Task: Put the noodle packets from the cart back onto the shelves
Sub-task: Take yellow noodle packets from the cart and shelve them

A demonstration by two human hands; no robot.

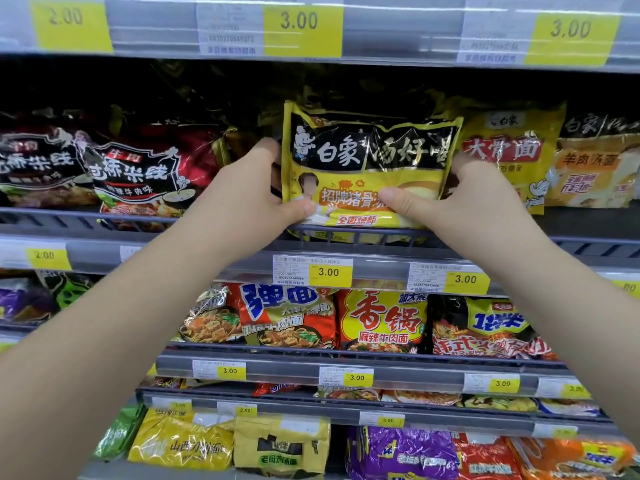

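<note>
We grip the yellow packet with both hands, left and right, fingers pinching its sides above the shelf rail. We should seat it upright behind that rail.

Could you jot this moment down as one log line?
left hand: grips yellow noodle packet | right hand: grips same packet | packet: upright at shelf rail

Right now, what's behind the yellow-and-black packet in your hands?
Behind the held packet, gripped by the left hand and right hand, only dark space of the shelf shows above it. A neighbouring packet peeks out at its right edge. Whatever stands directly behind is covered.
</note>
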